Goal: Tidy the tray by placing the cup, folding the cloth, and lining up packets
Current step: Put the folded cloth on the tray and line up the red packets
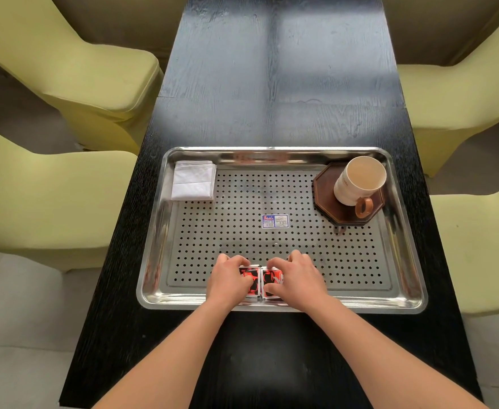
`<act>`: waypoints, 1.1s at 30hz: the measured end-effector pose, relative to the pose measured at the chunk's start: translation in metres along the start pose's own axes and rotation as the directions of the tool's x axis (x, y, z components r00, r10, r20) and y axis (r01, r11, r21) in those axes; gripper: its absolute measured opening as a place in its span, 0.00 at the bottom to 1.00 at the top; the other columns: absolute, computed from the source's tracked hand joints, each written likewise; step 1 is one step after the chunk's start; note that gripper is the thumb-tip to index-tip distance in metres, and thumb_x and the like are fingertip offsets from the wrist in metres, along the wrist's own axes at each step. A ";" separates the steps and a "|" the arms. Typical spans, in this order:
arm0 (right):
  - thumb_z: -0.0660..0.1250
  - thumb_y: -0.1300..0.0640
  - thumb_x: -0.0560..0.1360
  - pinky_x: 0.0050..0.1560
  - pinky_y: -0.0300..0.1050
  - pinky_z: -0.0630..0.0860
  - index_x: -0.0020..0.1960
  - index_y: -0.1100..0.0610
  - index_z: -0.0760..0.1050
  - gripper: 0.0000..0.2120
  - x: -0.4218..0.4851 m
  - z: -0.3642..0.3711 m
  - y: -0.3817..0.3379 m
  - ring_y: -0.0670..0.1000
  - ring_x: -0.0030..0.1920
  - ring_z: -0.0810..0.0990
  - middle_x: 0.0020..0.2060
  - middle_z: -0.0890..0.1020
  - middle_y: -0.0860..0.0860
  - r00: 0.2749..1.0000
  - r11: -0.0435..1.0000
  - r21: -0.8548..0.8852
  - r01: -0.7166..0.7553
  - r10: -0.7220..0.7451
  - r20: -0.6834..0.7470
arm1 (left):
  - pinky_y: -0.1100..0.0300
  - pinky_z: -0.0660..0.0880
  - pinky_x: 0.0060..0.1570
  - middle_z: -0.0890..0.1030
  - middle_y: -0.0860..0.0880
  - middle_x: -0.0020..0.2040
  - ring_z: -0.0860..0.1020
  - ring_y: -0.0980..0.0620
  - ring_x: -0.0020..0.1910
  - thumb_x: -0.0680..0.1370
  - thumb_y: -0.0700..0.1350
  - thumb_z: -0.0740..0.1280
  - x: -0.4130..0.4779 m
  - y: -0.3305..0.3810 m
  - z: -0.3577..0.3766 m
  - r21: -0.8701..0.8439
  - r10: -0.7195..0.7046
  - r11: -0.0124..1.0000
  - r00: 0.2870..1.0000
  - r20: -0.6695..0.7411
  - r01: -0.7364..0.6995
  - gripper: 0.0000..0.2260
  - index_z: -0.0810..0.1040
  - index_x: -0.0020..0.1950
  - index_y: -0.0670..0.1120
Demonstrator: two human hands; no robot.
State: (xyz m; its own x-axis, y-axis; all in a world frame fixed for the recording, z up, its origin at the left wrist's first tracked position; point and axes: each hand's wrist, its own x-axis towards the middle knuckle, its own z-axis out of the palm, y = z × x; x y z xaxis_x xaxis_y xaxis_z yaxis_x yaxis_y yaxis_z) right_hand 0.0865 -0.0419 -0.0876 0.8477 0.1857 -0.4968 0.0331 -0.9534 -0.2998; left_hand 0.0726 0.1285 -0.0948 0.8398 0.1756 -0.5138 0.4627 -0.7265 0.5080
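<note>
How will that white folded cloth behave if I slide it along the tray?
The folded cloth looks thin and soft, so it would probably bunch or unfold rather than slide whole. It likely weighs little. The tray is perforated there, which might snag an edge.

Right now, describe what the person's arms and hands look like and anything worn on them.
Both forearms are bare as far as the frame shows: no sleeves in view. The left hand and right hand wear no gloves, and no watch, bracelet or ring is visible. Fingernails are too small to judge.
</note>
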 end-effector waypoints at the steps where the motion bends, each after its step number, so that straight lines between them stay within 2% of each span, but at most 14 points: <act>1: 0.69 0.35 0.70 0.53 0.48 0.73 0.62 0.38 0.71 0.22 0.000 0.000 -0.001 0.51 0.58 0.68 0.51 0.69 0.48 1.000 1.000 0.002 0.002 -0.002 0.002 | 0.58 0.76 0.45 0.70 0.52 0.53 0.76 0.54 0.46 0.75 0.46 0.70 0.000 0.000 0.000 0.002 0.001 1.000 1.000 -0.001 -0.001 0.14 0.79 0.60 0.55; 5: 0.70 0.37 0.71 0.52 0.48 0.72 0.60 0.39 0.72 0.19 0.001 0.001 -0.001 0.51 0.57 0.68 0.51 0.70 0.48 1.000 1.000 0.013 0.000 0.000 -0.001 | 0.59 0.73 0.44 0.70 0.51 0.53 0.75 0.53 0.46 0.76 0.47 0.71 0.000 0.000 0.001 0.006 0.004 1.000 1.000 -0.006 -0.004 0.13 0.79 0.59 0.55; 15: 0.70 0.40 0.72 0.46 0.47 0.68 0.58 0.41 0.70 0.17 0.000 0.005 -0.006 0.52 0.54 0.70 0.48 0.70 0.47 1.000 0.999 0.035 -0.008 0.009 -0.025 | 0.57 0.74 0.48 0.71 0.50 0.54 0.76 0.51 0.49 0.76 0.48 0.72 0.001 0.002 0.001 0.039 0.011 0.999 1.000 -0.016 -0.010 0.12 0.79 0.59 0.54; 19: 0.70 0.40 0.73 0.44 0.46 0.68 0.58 0.42 0.70 0.17 0.000 0.008 -0.009 0.51 0.53 0.70 0.46 0.69 0.47 0.998 1.000 0.018 -0.011 0.012 -0.055 | 0.59 0.72 0.46 0.71 0.50 0.54 0.75 0.52 0.48 0.77 0.48 0.71 0.000 0.002 0.001 0.051 0.024 0.998 1.000 -0.009 -0.024 0.11 0.79 0.59 0.54; 23: 0.70 0.39 0.73 0.45 0.46 0.69 0.59 0.42 0.70 0.19 -0.001 0.008 -0.009 0.50 0.53 0.70 0.48 0.70 0.47 0.998 1.000 0.028 0.000 0.002 -0.068 | 0.60 0.73 0.45 0.72 0.51 0.54 0.75 0.53 0.47 0.77 0.48 0.72 -0.002 0.002 0.001 0.052 0.031 0.998 0.999 -0.015 -0.030 0.12 0.79 0.60 0.55; 25: 0.70 0.39 0.73 0.48 0.45 0.71 0.61 0.42 0.71 0.20 -0.004 0.005 -0.002 0.50 0.54 0.71 0.50 0.73 0.46 0.995 0.995 0.099 -0.001 0.010 -0.096 | 0.61 0.71 0.44 0.72 0.51 0.54 0.75 0.56 0.45 0.76 0.48 0.72 -0.002 0.001 0.000 0.028 0.037 0.999 0.999 -0.016 -0.036 0.13 0.78 0.61 0.55; 29: 0.70 0.48 0.76 0.49 0.45 0.75 0.61 0.51 0.76 0.16 -0.014 -0.008 0.025 0.49 0.50 0.76 0.47 0.77 0.47 0.957 0.963 0.257 -0.078 0.145 -0.252 | 0.59 0.75 0.47 0.71 0.50 0.55 0.76 0.54 0.48 0.77 0.46 0.69 -0.002 -0.002 -0.004 -0.055 0.041 0.998 0.999 -0.026 -0.042 0.15 0.76 0.65 0.52; 31: 0.69 0.53 0.77 0.49 0.46 0.77 0.60 0.54 0.78 0.12 -0.020 -0.013 0.037 0.48 0.48 0.78 0.47 0.80 0.47 0.944 0.952 0.265 -0.155 0.221 -0.243 | 0.60 0.76 0.45 0.72 0.49 0.55 0.77 0.53 0.48 0.77 0.44 0.67 -0.003 -0.005 -0.004 -0.076 0.023 0.997 0.999 -0.030 -0.025 0.15 0.76 0.64 0.50; 33: 0.68 0.56 0.78 0.48 0.44 0.76 0.59 0.54 0.78 0.10 -0.023 -0.012 0.042 0.48 0.47 0.78 0.47 0.81 0.47 0.952 0.951 0.255 -0.177 0.230 -0.200 | 0.64 0.72 0.41 0.75 0.48 0.55 0.77 0.53 0.48 0.77 0.42 0.66 -0.004 -0.006 -0.003 -0.088 0.013 0.996 0.999 -0.037 -0.016 0.16 0.76 0.65 0.50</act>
State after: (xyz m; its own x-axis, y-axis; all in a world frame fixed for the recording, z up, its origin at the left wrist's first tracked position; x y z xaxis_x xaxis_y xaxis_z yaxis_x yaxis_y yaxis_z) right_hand 0.0750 -0.0891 -0.0787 0.9207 -0.0902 -0.3796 -0.2531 -0.8786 -0.4050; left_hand 0.0673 0.1346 -0.0939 0.8557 0.1904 -0.4812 0.4720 -0.6683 0.5750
